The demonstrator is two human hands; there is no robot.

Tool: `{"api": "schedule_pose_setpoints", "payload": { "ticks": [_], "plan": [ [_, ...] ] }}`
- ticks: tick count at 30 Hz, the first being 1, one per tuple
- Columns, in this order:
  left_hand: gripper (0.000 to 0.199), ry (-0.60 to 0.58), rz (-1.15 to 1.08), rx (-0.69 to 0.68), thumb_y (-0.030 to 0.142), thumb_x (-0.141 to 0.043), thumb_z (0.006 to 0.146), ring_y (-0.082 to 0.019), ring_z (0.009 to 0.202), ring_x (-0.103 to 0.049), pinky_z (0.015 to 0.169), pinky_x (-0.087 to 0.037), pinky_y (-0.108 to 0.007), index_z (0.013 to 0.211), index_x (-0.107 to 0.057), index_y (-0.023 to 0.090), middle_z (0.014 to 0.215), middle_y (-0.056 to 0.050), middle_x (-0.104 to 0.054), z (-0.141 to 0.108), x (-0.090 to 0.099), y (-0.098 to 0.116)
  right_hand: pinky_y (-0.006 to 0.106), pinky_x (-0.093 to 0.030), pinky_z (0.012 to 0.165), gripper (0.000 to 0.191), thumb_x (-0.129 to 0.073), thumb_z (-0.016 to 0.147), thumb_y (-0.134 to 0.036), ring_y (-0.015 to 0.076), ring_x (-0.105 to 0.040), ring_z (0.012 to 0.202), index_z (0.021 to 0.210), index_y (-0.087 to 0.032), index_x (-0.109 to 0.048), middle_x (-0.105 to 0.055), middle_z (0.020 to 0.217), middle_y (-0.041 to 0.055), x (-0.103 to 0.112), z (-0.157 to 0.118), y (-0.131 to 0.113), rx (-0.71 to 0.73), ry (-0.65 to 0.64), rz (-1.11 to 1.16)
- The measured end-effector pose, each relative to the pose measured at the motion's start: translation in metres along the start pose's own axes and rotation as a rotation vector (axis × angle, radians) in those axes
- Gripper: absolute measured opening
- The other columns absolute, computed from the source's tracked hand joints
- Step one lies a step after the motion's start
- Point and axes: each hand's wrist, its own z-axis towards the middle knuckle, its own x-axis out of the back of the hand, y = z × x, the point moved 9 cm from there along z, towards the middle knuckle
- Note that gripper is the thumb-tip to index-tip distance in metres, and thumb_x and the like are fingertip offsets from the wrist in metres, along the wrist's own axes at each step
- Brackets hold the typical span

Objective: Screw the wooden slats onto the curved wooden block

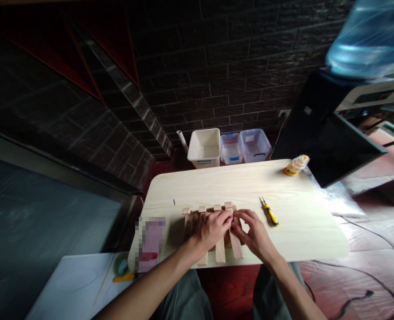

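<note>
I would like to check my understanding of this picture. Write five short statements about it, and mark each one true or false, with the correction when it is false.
1. A yellow-and-black screwdriver lies to the right of the slatted wooden piece. True.
2. The left hand is holding the screwdriver. False: it is at the wooden piece.
3. The right hand is at the right side of the wooden piece. True.
4. The cream plastic box stands on the table. False: it stands beyond the table's far edge.
5. A yellow-capped bottle is near the table's far right corner. True.
</note>
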Motion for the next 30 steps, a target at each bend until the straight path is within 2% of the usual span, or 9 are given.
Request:
{"api": "schedule_pose_setpoints", "payload": {
  "ticks": [4,8,15,20,25,30],
  "plan": [
    [0.014,-0.003,0.004,0.000,0.021,-0.058,0.087,-0.015,0.071,-0.068,0.065,-0.049,-0.024,0.096,-0.068,0.024,0.082,-0.001,-0.074,-0.001,-0.002,-0.001,0.037,-0.053,0.078,0.022,-0.055,0.091,-0.035,0.0230,-0.060,0.096,0.107,-0.025,-0.067,-0.066,0.103,0.0083,0.005,0.000,-0.003,-0.037,0.016,0.011],
    [0.018,-0.012,0.015,-0.019,0.018,-0.058,0.085,-0.016,0.074,-0.069,0.067,-0.050,-0.024,0.099,-0.068,0.024,0.085,-0.001,-0.074,-0.003,-0.006,-0.003,0.031,-0.052,0.064,0.024,-0.053,0.092,-0.039,0.0203,-0.062,0.084,0.101,-0.023,-0.068,-0.068,0.095,0.0074,0.007,0.006,-0.004,-0.061,0.010,0.043],
    [0.015,0.011,0.037,-0.009,0.020,-0.059,0.085,-0.015,0.073,-0.069,0.067,-0.050,-0.023,0.097,-0.068,0.024,0.083,0.000,-0.073,-0.005,-0.009,-0.006,0.027,-0.050,0.061,0.028,-0.053,0.092,-0.042,0.0169,-0.062,0.071,0.101,-0.022,-0.070,-0.070,0.087,0.0053,-0.004,0.009,0.004,-0.123,-0.024,0.073],
    [0.019,-0.018,0.028,0.043,0.022,-0.059,0.086,-0.016,0.073,-0.069,0.068,-0.051,-0.024,0.103,-0.067,0.025,0.083,0.000,-0.074,-0.005,-0.010,-0.008,0.028,-0.050,0.063,0.027,-0.053,0.092,-0.041,0.0167,-0.062,0.070,0.097,-0.022,-0.071,-0.069,0.085,0.0048,-0.005,0.013,0.004,-0.093,-0.065,0.054],
    [0.025,-0.055,-0.007,0.071,0.027,-0.058,0.089,-0.016,0.079,-0.069,0.069,-0.050,-0.025,0.113,-0.063,0.026,0.091,-0.001,-0.074,-0.013,0.003,-0.006,0.029,-0.050,0.069,0.024,-0.055,0.092,-0.040,0.0177,-0.063,0.074,0.096,-0.023,-0.072,-0.068,0.086,0.0050,-0.006,0.017,-0.003,-0.032,-0.104,0.002],
    [0.014,-0.102,-0.008,0.126,0.034,-0.059,0.088,-0.017,0.079,-0.066,0.069,-0.049,-0.026,0.096,-0.067,0.025,0.086,0.000,-0.071,-0.022,0.017,-0.013,0.028,-0.049,0.064,0.026,-0.052,0.094,-0.040,0.0167,-0.062,0.071,0.096,-0.023,-0.072,-0.067,0.086,0.0051,-0.009,0.019,-0.005,-0.023,-0.142,-0.004]
  ]
}}
